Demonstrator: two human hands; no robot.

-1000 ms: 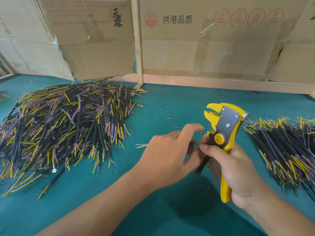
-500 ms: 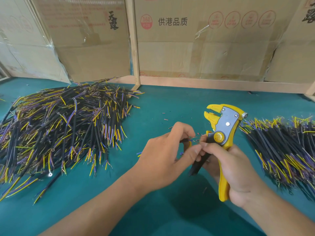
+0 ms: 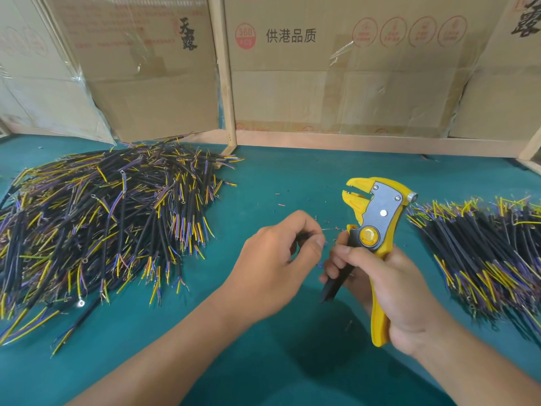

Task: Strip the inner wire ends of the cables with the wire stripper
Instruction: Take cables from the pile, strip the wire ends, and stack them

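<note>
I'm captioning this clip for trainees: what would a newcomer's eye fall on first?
The bright yellow wire stripper, held upright in the right hand at centre right, stands out against the teal table. Next comes the big heap of black cables with yellow and purple inner wires on the left, and a tidier cable bundle at the right edge.

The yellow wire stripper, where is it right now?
In the head view the yellow wire stripper is right of centre, upright in the right hand, above the green table, between the left hand and the right-side cable pile.
</note>
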